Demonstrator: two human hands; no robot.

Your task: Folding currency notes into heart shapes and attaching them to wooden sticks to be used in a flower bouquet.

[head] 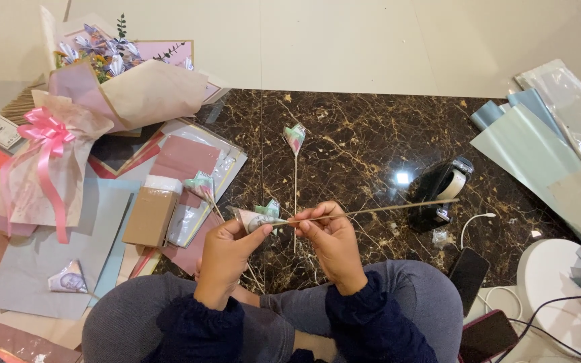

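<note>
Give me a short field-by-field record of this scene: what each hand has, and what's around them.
left hand: pinches a folded paper piece at the stick's end
right hand: grips the thin wooden stick
surface: dark marble floor
ahead: finished folded piece on stick
right side: black tape dispenser, blue paper rolls
left side: wrapped bouquet with pink ribbon, brown box

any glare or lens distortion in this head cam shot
Head view: a bright glare spot sits on the dark marble floor beside the tape dispenser; wide-angle distortion bends the edges; the left hand, right hand and the thin stick look sharp.
</note>
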